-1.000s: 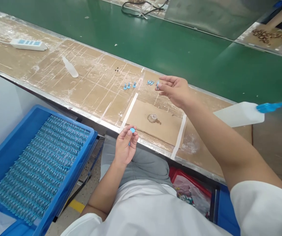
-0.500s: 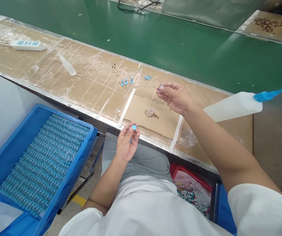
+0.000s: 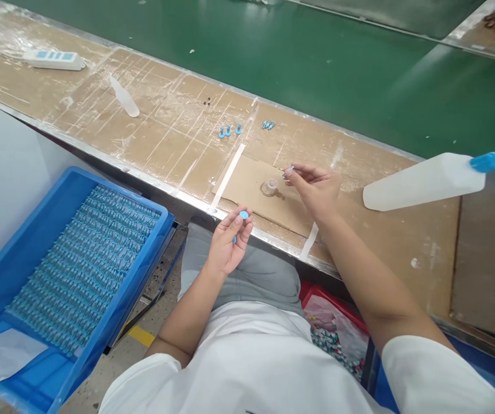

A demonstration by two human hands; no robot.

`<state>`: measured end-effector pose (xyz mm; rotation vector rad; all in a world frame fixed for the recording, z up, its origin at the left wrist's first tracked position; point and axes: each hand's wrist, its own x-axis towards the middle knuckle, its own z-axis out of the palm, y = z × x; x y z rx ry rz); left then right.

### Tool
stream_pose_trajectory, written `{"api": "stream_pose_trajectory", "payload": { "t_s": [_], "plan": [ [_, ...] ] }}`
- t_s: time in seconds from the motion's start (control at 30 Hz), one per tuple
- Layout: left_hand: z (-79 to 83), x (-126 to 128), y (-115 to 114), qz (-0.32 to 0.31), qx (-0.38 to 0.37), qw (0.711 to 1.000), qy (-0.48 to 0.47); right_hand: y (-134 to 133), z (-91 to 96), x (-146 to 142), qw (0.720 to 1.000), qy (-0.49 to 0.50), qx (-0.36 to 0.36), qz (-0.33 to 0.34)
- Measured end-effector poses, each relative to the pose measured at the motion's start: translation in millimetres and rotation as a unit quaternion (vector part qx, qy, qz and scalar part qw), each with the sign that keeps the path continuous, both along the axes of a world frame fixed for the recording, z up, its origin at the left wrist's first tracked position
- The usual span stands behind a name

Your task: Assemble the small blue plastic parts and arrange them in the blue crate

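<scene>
Between the fingertips of my left hand (image 3: pixel 230 238), which is closed, is a small blue plastic part with a round disc top (image 3: pixel 243 214); more blue shows below its disc. My right hand (image 3: pixel 318 190) pinches a small blue and dark piece (image 3: pixel 289 171), its exact kind too small to make out. Just left of my right fingertips, a small clear round cup (image 3: pixel 269 186) stands on a cardboard sheet (image 3: pixel 292 215). Behind it lies a little group of blue pieces (image 3: pixel 268 124). Several blue disc-based parts (image 3: pixel 229 130) stand upright left of that group.
A white squeeze bottle (image 3: pixel 426 181) with a blue nozzle is by my right arm. Farther left lie a smaller bottle (image 3: pixel 125 98) and a power strip (image 3: pixel 55 59). A blue crate (image 3: pixel 72 175) holds rows of blue parts. Below the bench is a red bin (image 3: pixel 314 292).
My right hand has come down and nearer, from behind the clear cup to its right side, still pinching the small piece. My left hand keeps its blue part. The view has shifted slightly.
</scene>
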<state>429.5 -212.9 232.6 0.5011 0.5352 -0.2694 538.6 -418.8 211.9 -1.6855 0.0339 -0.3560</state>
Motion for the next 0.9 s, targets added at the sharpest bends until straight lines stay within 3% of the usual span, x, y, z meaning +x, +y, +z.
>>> {"api": "stream_pose_trajectory", "payload": {
  "t_s": [0.17, 0.37, 0.63, 0.77, 0.9],
  "plan": [
    [-2.7, 3, -1, -0.013, -0.012, 1.000, -0.012, 7, -4.0, -10, 0.992, -0.053, -0.109, -0.044],
    [-4.0, 3, -2, -0.020, -0.003, 0.999, -0.032, 3, -19.3, -9, 0.963, -0.117, -0.239, -0.045],
    [-4.3, 3, -2, -0.014, -0.005, 0.999, -0.032, -2, -21.5, -5, 0.934, -0.145, -0.325, -0.023],
    [-3.3, 3, -2, -0.004, 0.007, 1.000, -0.013, 3, -14.5, -8, 0.944, -0.132, -0.301, -0.033],
    [-3.2, 6, -4, -0.004, 0.007, 1.000, -0.026, 10, -2.5, -14, 0.977, -0.097, -0.181, -0.064]
  ]
}}
